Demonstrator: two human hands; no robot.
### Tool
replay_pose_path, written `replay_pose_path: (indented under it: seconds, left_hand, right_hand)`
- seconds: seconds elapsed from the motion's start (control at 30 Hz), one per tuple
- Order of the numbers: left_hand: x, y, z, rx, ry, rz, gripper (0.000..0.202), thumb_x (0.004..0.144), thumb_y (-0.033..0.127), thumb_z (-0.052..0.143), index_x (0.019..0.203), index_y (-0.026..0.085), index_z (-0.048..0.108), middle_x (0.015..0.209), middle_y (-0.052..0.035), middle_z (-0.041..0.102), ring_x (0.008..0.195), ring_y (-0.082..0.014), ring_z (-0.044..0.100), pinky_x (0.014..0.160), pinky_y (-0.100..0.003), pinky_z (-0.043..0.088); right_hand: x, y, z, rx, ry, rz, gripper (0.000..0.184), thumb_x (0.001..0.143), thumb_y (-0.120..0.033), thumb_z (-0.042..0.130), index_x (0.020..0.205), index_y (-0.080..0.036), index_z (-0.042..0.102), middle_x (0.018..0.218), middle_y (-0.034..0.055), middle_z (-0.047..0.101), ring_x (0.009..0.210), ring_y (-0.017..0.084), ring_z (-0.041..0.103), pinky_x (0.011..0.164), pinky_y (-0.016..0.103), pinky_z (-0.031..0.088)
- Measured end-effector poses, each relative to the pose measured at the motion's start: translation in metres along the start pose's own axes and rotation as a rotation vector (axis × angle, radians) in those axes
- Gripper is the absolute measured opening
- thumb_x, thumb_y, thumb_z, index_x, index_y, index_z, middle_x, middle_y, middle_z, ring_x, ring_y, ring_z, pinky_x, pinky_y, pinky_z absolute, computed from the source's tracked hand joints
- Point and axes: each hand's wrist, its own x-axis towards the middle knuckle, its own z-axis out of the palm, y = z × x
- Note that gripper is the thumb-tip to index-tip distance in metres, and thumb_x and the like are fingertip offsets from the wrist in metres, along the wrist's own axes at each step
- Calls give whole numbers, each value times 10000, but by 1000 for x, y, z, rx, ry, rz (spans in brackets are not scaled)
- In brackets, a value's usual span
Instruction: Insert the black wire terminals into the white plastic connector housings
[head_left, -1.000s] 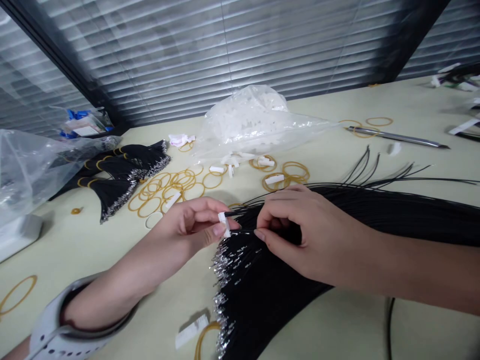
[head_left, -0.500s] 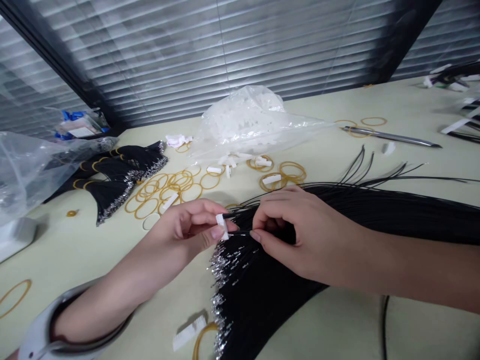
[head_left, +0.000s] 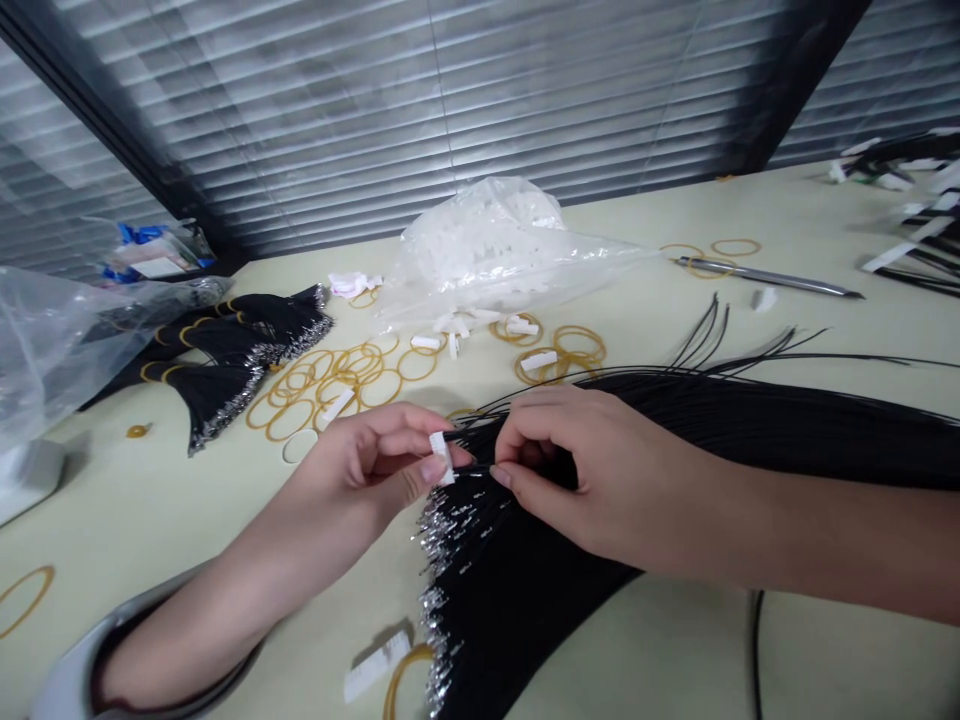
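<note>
Pinching a wht connector (head_left: 442,460) w/ our L hand (head_left: 382,460), we grasp blk wire (head_left: 475,470) w/ our R hand (head_left: 585,475) (big wire bundle (head_left: 517,600) underneath).

Dim, greyish light; a pale glow shows on the blinds (head_left: 337,110). The plastic bag (head_left: 487,235) glints; soft shadows fall; fine details smear.

Slatted blinds (head_left: 375,100) behind pale table (head_left: 180,500). Slim metal tool (head_left: 780,279) lying right rear; yellow rubber bands (head_left: 358,372) tangled left of centre.
</note>
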Motion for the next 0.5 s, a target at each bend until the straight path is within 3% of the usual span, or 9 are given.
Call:
replay_pose_path:
  seconds: [0.27, 0.5]
  left_hand:
    - [-2, 2, 1, -16, 25, 3, 189, 715, 259, 619, 879, 194, 551, 786, 8, 649, 710, -71, 576, 623, -129, 420]
    - [-5, 4, 2, -18, 52, 0, 196, 727, 232, 610, 899, 171, 538, 778, 2, 649, 718, -66, 580, 632, -122, 421]
  right_hand:
    - [0, -2, 5, -10, -5, -38, 110, 772, -178, 449, 720, -157, 543, 706, -7, 540, 682, 93, 439, 662, 233, 310]
    - [1, -4, 4, 29, -10, -26, 112, 772, -181, 453, 713, -156, 545, 679, -19, 537, 636, 77, 436, 627, 221, 318]
